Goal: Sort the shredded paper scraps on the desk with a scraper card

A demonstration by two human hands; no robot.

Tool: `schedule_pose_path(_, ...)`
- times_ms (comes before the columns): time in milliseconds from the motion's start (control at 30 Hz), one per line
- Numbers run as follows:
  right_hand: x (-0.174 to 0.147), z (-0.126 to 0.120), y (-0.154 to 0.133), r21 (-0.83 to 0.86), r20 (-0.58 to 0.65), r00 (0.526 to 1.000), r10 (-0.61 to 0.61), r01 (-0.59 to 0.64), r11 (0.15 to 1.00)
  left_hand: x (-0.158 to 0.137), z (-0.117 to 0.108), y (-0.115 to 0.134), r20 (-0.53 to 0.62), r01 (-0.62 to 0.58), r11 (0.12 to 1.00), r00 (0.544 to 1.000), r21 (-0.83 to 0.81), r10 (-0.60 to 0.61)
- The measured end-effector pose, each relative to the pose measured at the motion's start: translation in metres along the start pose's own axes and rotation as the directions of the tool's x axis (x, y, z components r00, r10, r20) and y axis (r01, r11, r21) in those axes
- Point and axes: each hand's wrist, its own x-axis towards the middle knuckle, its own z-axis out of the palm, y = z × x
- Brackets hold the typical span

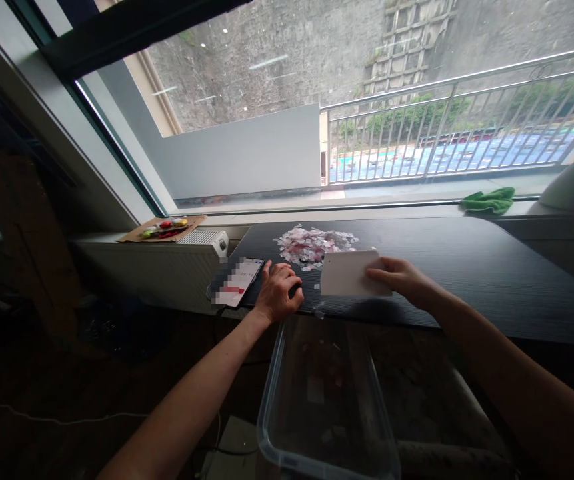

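My right hand (391, 275) grips a blank whitish card (349, 272) by its right side, thumb across the face. The card stands tilted above the dark table (447, 267), in front of a heap of small pale and pinkish paper-like pieces (311, 243), covering part of it. To the left, my left hand (281, 291) rests at the table's near edge with bent fingers apart and nothing visible in them. Beside its fingers lies a phone (241, 283) with a lit screen, partly blurred out. A few loose pieces lie between card and edge.
Below the table edge sits a clear plastic bin (279, 373) with a few scraps inside. A radiator (187, 257) stands at the left under cardboard (129, 235) holding small colourful items. A green cloth (489, 201) lies on the sill beneath the window. A pale cable (67, 421) crosses the floor.
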Motion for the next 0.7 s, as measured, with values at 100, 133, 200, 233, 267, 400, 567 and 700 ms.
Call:
schedule_pose_path(100,0.01,0.01,0.0,0.01,-0.16,0.986,-0.041,0.043,0.999,0.0,0.0,0.0,0.01,0.002,1.0,1.0,0.002,-0.002)
schedule_pose_path(133,0.013,0.014,0.001,0.0,-0.174,0.984,-0.049,0.049,0.999,0.0,0.0,0.0,0.01,0.004,1.0,1.0,0.003,-0.004)
schedule_pose_path(200,0.016,0.017,0.004,-0.022,-0.127,0.991,-0.043,0.04,0.999,0.0,-0.001,0.0,0.007,0.007,1.0,1.0,0.003,-0.007)
schedule_pose_path(233,0.016,0.018,0.005,-0.028,-0.079,0.996,-0.033,0.031,0.999,0.0,-0.001,0.001,0.005,0.007,1.0,1.0,0.002,-0.007)
schedule_pose_path(267,0.015,0.018,0.006,-0.031,-0.027,0.999,-0.024,0.023,0.999,0.0,-0.001,0.001,0.003,0.007,1.0,1.0,0.001,-0.007)
schedule_pose_path(400,0.006,0.012,0.009,-0.028,0.125,0.992,-0.002,0.005,1.0,0.0,-0.001,0.001,0.001,0.005,1.0,1.0,0.001,-0.005)
schedule_pose_path(567,-0.003,0.005,0.01,-0.03,0.19,0.982,-0.004,0.009,1.0,0.0,0.0,0.001,0.004,0.016,1.0,1.0,0.009,-0.016)
schedule_pose_path(700,-0.008,0.001,0.01,-0.003,0.165,0.986,0.014,-0.014,1.0,0.0,0.0,0.001,0.008,0.013,1.0,1.0,0.012,-0.013)
